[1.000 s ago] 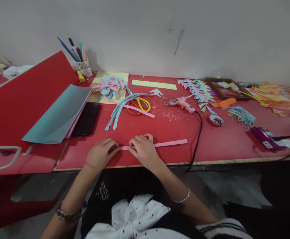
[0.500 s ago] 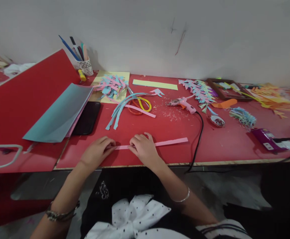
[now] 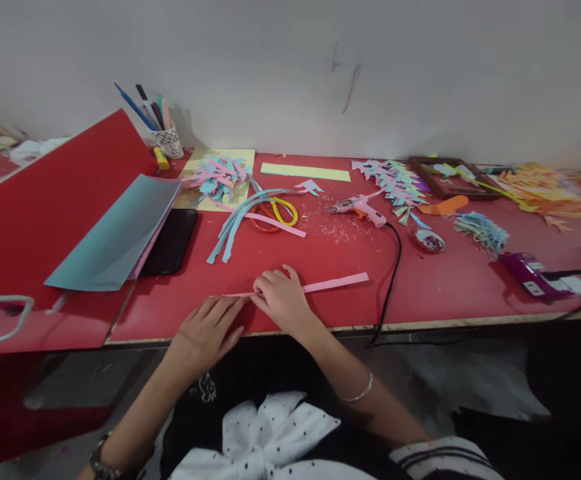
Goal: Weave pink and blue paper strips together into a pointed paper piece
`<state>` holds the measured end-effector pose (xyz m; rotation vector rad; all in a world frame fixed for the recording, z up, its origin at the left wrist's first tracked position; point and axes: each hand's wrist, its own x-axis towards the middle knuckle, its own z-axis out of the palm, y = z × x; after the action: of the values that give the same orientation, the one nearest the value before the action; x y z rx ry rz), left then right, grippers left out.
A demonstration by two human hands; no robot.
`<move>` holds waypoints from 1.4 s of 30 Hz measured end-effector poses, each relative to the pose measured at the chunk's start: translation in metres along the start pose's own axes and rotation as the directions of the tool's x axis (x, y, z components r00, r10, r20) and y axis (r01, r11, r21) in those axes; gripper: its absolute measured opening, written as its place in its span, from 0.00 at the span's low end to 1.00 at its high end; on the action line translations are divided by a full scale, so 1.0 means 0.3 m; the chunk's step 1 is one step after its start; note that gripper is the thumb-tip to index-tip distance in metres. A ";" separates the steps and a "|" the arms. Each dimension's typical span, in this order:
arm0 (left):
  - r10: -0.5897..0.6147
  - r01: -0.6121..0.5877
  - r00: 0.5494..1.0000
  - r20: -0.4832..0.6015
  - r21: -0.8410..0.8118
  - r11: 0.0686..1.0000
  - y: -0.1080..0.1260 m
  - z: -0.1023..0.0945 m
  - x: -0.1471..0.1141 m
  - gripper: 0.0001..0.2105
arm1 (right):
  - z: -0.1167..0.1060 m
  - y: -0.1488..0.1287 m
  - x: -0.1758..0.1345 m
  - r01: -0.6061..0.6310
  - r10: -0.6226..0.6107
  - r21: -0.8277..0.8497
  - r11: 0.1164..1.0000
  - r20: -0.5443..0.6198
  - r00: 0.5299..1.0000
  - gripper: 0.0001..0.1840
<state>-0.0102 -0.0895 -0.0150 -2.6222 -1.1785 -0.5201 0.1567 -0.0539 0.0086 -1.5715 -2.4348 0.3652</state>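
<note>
A long pink paper strip (image 3: 338, 283) lies along the red table near its front edge. My right hand (image 3: 283, 300) is closed on the strip near its middle, fingertips pressed together. Just left of it, my left hand (image 3: 208, 333) has its fingers stretched out and touching the strip's near side, with the thumb apart. The strip's left end shows thinly beyond those fingers. What lies under the right fingertips is hidden. Beyond my hands are blue paper strips (image 3: 235, 230), another pink strip (image 3: 285, 227) and scissors (image 3: 290, 212) with yellow and red handles.
A pink glue gun (image 3: 363, 210) lies to the right, its black cord (image 3: 395, 267) hanging over the front edge. A black phone (image 3: 170, 243) and blue paper sheets (image 3: 120, 233) are on the left. Cut paper pieces (image 3: 220, 177) and a pen cup (image 3: 168, 141) stand near the wall.
My left hand has let go of the strip's left part, moved right towards my right hand and stretched its fingers. My right hand stays on the strip, which has shifted slightly left.
</note>
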 end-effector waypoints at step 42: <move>-0.228 0.213 0.934 0.274 0.084 0.973 0.089 -0.044 0.046 0.26 | -0.150 0.356 -0.245 -0.220 0.219 0.018 0.975 -0.187 0.958 0.07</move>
<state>0.0153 -0.1021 0.0012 -2.5940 -1.5625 -0.1482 0.2924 -0.0746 0.0127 -1.7956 -2.1287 0.2367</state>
